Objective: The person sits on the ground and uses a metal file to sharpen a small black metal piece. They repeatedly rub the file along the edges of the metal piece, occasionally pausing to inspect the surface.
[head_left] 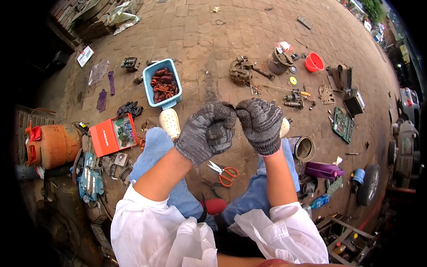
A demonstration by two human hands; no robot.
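Observation:
My left hand (pixel 207 131) and my right hand (pixel 260 124), both in grey knit work gloves, are raised together in the centre with fingers curled closed. Their fingertips meet around something small and dark that I cannot make out. Below them on the brick paving lie orange-handled scissors (pixel 224 173) and dark-handled pliers (pixel 212 187). Beyond my hands sits a blue tub (pixel 147 86) of reddish-brown tangled pieces. At the left is an open red case (pixel 104 140) with small parts inside.
An orange gas cylinder (pixel 62 147) stands left. A red bucket (pixel 313 62), greasy metal parts (pixel 240 75), a green socket set (pixel 342 124), a purple container (pixel 322 169) and a loose wheel (pixel 369 187) are scattered rightward. Parked vehicles (pixel 407 142) line the far right.

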